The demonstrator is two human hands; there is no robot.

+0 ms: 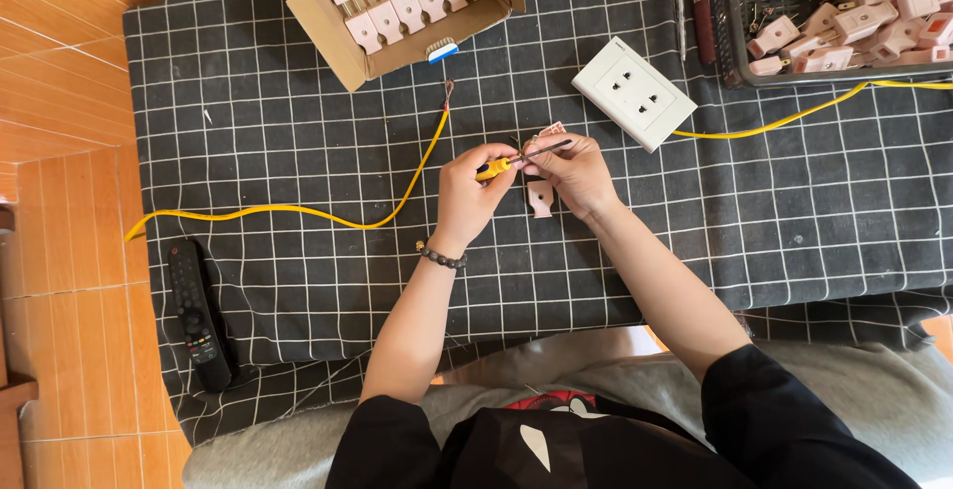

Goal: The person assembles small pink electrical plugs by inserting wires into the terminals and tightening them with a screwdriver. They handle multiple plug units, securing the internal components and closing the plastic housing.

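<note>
Head view: my left hand grips a yellow-handled screwdriver, its tip at the pink plug pinched in my right hand, just below the white socket plate; another plug half lies beneath.

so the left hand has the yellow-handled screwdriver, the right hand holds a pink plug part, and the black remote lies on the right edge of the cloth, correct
Not quite. In the head view the black remote lies on the left edge of the checked cloth, not the right. The left hand does hold the yellow-handled screwdriver, and the right hand holds a pink plug part.
</note>
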